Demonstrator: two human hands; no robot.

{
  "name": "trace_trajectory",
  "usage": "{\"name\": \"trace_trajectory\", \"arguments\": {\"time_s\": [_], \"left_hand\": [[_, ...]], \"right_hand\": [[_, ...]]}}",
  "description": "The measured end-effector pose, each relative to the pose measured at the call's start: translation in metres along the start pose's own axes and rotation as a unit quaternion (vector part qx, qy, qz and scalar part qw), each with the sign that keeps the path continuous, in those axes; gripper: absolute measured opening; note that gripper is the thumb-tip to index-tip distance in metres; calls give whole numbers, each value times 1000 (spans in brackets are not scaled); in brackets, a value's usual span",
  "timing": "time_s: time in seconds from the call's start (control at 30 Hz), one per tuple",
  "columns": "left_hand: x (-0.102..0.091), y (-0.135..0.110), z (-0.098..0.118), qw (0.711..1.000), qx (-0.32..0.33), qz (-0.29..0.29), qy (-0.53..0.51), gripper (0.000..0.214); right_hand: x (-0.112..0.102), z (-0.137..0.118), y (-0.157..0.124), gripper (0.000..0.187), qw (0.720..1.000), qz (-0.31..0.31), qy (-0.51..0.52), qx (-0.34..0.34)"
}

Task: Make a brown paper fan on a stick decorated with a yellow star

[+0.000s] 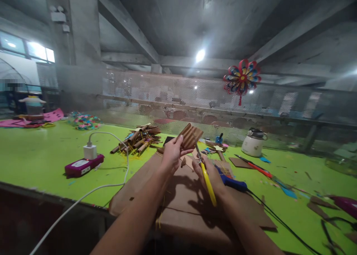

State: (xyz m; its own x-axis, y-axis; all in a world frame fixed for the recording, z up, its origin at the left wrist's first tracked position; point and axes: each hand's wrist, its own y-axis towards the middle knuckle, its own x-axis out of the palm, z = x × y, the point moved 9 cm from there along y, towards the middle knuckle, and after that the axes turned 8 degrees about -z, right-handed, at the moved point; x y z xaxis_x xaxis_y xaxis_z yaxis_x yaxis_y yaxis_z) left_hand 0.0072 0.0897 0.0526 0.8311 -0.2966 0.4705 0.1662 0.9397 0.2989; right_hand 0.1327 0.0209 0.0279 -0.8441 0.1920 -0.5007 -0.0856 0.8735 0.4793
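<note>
My left hand grips a striped piece of corrugated cardboard by its left edge, thumb on the near face. Closed round a pair of yellow-handled scissors is my right hand. The scissor blades point up and meet the lower right side of the cardboard; whether they are cutting into it I cannot tell. Under both hands lies a large brown cardboard sheet with small scraps on it. A blue-handled tool with a black cord rests just right of my right hand.
Cardboard rolls with yellow strands are piled at the back left. A purple power strip with a white plug and cable sits left. To the right are a red-handled tool, a white bottle and scraps. A perforated screen stands behind the green table.
</note>
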Motion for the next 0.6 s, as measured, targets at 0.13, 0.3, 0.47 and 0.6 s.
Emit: {"name": "trace_trajectory", "arguments": {"time_s": [0.13,0.3,0.47,0.6], "left_hand": [[3,-5,5,999,19,4,36,20],[1,-7,7,998,26,21,51,20],[-1,-5,7,997,36,30,54,22],[-5,-1,6,997,53,25,44,25]], "right_hand": [[-1,2,0,42,1000,-6,-10,1],[0,2,0,46,999,-9,-49,0],[1,-2,0,42,998,-4,-49,-25],[0,-3,-1,43,998,1,-55,-35]]}}
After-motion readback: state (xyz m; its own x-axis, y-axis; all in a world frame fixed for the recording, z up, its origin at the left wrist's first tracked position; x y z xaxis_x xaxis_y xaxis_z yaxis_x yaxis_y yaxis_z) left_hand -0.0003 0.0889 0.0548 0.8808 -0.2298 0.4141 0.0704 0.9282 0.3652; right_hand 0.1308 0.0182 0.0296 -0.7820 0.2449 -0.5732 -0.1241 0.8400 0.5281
